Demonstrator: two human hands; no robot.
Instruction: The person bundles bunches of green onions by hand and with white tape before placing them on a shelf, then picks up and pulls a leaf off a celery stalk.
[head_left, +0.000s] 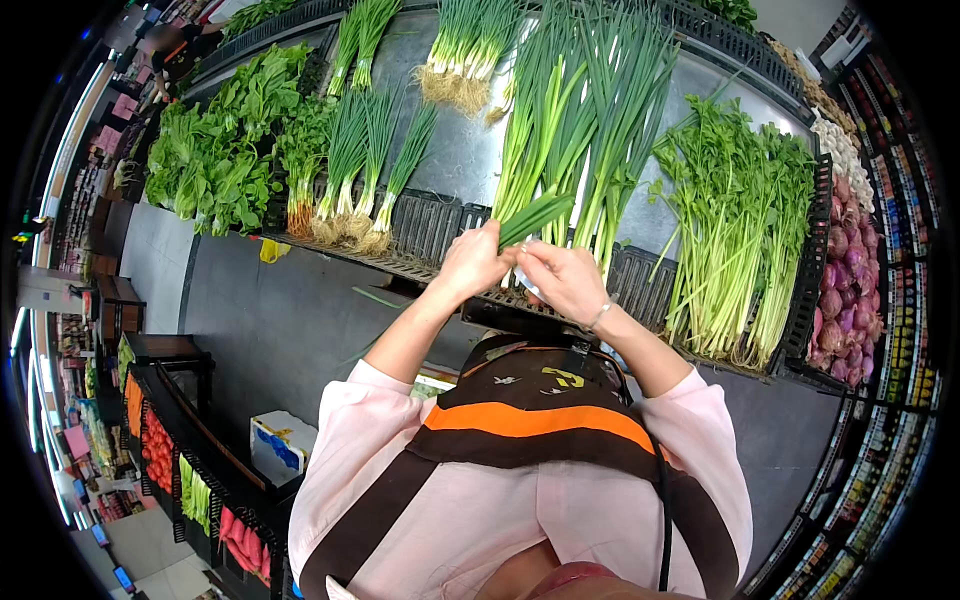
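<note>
My left hand (474, 261) is closed around a bunch of cut green leaves (536, 219), which look like leek or scallion tops and point up to the right. Against it, my right hand (568, 279) has its thumb and fingertips pinched together near the bunch's lower end. A white band, perhaps a roll of tape (531, 285), shows under the right fingers, mostly hidden by them. Just beyond both hands, long leeks or green garlic (551, 127) lie on the metal display table (645, 202). Their lower ends are partly covered by my hands.
Rooted scallions (360, 172) and leafy greens (225, 142) lie to the left. Celery (739, 240) and red onions (847, 292) are on the right. A black slatted crate edge (427, 225) runs along the front. Another person (176, 56) stands far left; a white box (281, 446) sits lower left.
</note>
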